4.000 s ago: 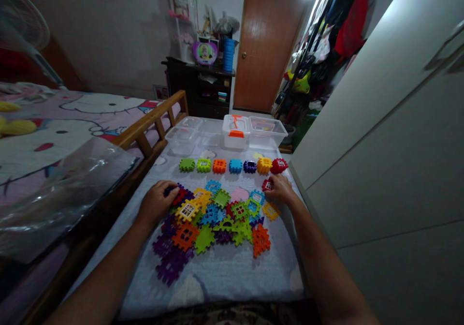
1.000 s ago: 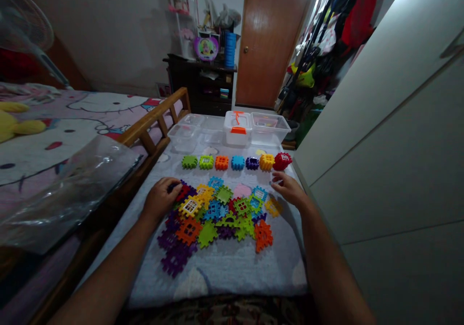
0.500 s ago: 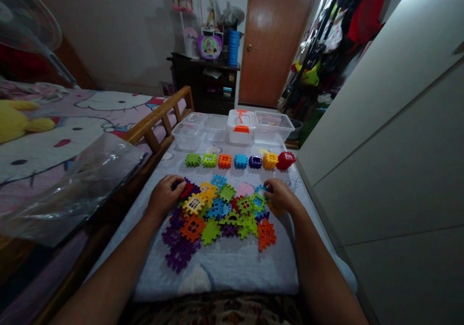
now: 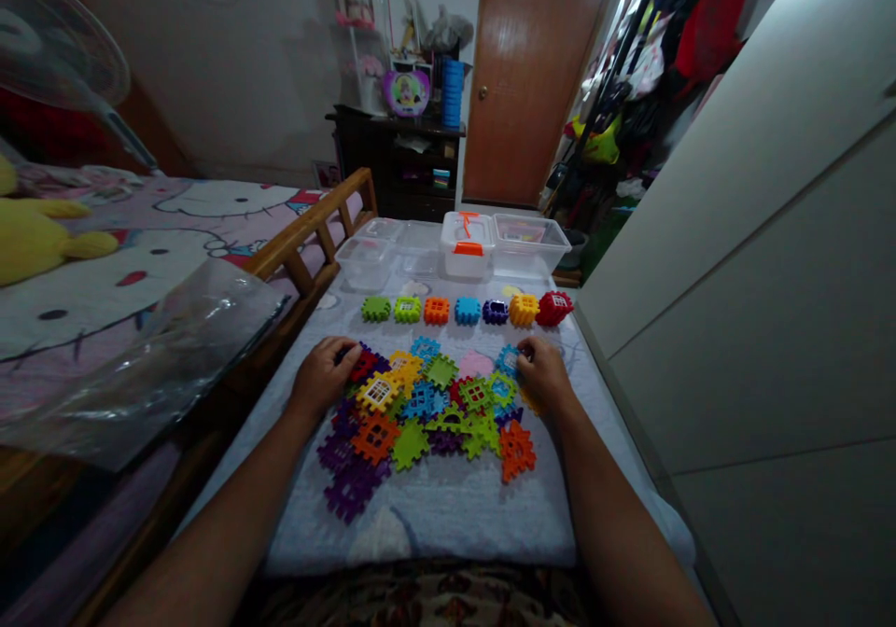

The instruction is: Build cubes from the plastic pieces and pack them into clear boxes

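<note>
A loose pile of toothed plastic building tiles in several colours lies on the cloth, with a yellow window tile (image 4: 378,392) and a flat green tile (image 4: 410,445) among them. My left hand (image 4: 324,377) rests at the pile's left edge, fingers curled, fingertips against a red tile (image 4: 363,366); what they grip, if anything, is hidden. At the right edge, the thumb and fingers of my right hand (image 4: 546,373) pinch the side of a light blue tile (image 4: 508,359). A yellow-orange tile (image 4: 532,401) shows partly beneath this hand.
Behind the pile stands a row of assembled blocks, from a green block (image 4: 376,309) to a red block (image 4: 555,308). Farther back are clear plastic boxes (image 4: 364,263) and a lidded box with orange clips (image 4: 468,246). A wooden bed rail (image 4: 308,226) runs along the left, a white cabinet (image 4: 756,328) along the right.
My right hand has drawn its fingers in closer on the light blue tile. My left hand stays at the pile's left edge. The whole view has shifted slightly.
</note>
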`<state>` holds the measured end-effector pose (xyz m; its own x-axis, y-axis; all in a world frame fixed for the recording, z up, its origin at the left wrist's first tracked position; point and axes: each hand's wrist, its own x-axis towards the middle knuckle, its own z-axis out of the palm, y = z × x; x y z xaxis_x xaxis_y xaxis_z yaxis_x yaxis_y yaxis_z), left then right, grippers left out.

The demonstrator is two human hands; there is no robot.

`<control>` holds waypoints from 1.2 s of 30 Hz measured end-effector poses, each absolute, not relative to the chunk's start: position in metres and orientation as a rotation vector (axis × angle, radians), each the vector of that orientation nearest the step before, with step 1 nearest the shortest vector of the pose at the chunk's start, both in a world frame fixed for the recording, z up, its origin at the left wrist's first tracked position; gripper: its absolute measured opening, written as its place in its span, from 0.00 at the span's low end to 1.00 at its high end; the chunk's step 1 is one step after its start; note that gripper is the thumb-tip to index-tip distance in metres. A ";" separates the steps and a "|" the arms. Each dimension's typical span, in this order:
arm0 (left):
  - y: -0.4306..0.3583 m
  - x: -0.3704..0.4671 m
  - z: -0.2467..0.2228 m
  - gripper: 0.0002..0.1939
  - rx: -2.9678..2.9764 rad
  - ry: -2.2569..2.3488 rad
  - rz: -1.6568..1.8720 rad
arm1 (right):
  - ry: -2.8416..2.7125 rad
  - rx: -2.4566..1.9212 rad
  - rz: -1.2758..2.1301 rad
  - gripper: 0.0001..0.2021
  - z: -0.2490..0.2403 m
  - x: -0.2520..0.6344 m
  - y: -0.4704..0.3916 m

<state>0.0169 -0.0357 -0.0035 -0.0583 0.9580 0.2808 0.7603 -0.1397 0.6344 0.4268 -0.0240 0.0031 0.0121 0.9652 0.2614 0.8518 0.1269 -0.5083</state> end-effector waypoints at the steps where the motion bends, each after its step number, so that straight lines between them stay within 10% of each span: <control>1: -0.036 0.017 -0.004 0.20 1.927 1.840 1.003 | -1.819 -1.732 0.270 0.08 0.002 0.428 -0.023; 36: -0.037 0.018 -0.004 0.20 1.974 1.769 1.038 | -2.279 -1.392 0.424 0.07 0.033 0.390 -0.025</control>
